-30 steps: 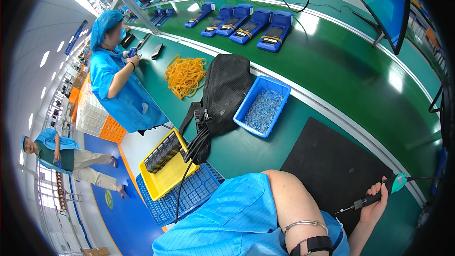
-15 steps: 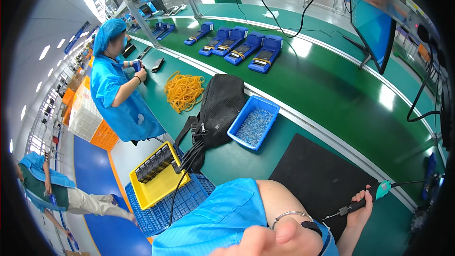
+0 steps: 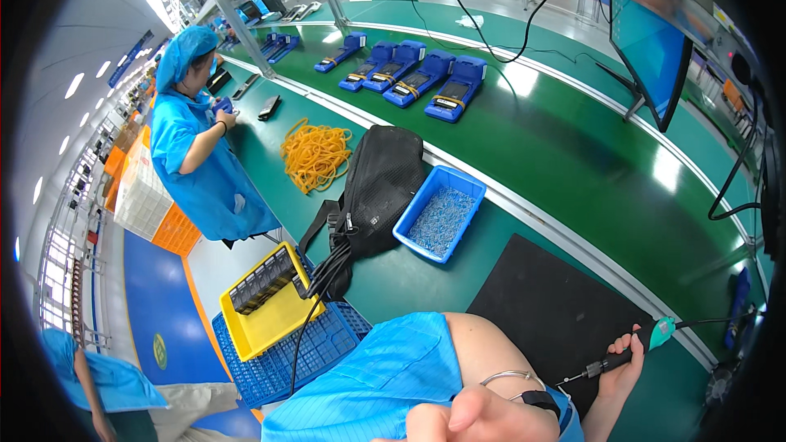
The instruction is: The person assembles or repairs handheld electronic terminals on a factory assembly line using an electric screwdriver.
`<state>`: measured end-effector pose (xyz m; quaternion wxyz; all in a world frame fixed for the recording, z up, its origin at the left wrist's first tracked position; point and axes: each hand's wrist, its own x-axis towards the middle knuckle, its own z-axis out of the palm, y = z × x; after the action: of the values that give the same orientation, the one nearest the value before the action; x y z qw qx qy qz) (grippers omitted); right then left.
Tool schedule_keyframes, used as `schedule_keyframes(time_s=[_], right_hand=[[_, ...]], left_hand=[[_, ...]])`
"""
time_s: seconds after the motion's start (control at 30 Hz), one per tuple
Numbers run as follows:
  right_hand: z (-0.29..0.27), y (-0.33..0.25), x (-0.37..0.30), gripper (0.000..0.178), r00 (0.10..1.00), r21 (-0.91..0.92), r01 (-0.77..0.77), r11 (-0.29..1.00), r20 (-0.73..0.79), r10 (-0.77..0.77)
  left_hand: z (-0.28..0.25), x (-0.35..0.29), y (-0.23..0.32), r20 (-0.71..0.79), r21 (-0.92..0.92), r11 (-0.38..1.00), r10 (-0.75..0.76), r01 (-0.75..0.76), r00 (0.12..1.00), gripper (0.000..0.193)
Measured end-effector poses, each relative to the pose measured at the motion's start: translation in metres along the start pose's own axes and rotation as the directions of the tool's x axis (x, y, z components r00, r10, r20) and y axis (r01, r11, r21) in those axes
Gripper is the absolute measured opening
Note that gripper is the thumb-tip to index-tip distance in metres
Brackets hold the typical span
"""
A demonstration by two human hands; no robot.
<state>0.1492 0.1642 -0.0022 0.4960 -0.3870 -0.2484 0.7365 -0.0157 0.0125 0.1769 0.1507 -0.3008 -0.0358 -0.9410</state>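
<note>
My right hand (image 3: 621,368) is wrapped round an electric screwdriver (image 3: 661,330) with a black grip and green end, at the lower right. Its thin bit points left over a black mat (image 3: 548,295); a cable runs off from the green end. My left hand (image 3: 491,417) is large and close at the bottom edge, wearing a metal bangle and a black wrist strap. Its visible fingers are curled, and the rest is cut off, so whatever they may hold is hidden. Beyond the mat stands a blue bin (image 3: 460,182) of small screw-like metal parts.
A black bag (image 3: 381,188) lies beside a heap of orange-yellow bands (image 3: 315,155). A yellow tray (image 3: 270,323) with black blocks rests on a blue crate (image 3: 327,344). Several blue devices (image 3: 455,90) line the green belt. A monitor (image 3: 651,57) and a co-worker (image 3: 192,139) are farther off.
My left hand has shifted slightly right and lower. The right hand keeps the screwdriver almost in place. A second person at the lower left has come nearer; the co-worker's hands have moved left.
</note>
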Motion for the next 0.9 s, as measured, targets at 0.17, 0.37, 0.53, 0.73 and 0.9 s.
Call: schedule_keyframes(time_s=[0.17, 0.37, 0.53, 0.73, 0.9], right_hand=[[0.006, -0.004, -0.006, 0.029, 0.999, -0.004, 0.03, 1.0, -0.011, -0.03], [0.008, -0.008, -0.017, 0.034, 0.997, -0.135, 0.079, 0.988, -0.004, -0.08], [0.003, -0.025, -0.023, 0.042, 0.952, -0.803, 0.252, 0.539, 0.106, -0.287], [0.07, -0.099, -0.077, 0.024, 0.508, -0.692, 0.715, 0.102, 0.413, -0.756], [0.129, -0.112, -0.099, 0.028, 0.149, -0.347, 0.93, -0.125, 0.663, -0.734]], left_hand=[[0.01, 0.0, -0.009, -0.049, -0.089, 0.995, 0.048, -0.052, 0.998, 0.021], [0.03, 0.006, -0.042, 0.009, -0.332, 0.84, -0.451, 0.428, 0.892, 0.023], [0.008, 0.026, -0.081, 0.292, -0.57, -0.128, -0.955, 0.811, 0.055, 0.014], [0.018, 0.006, -0.083, 0.389, -0.521, -0.326, -0.913, 0.789, -0.121, 0.016], [0.019, -0.001, -0.085, 0.419, -0.488, -0.359, -0.896, 0.796, -0.147, 0.017]])
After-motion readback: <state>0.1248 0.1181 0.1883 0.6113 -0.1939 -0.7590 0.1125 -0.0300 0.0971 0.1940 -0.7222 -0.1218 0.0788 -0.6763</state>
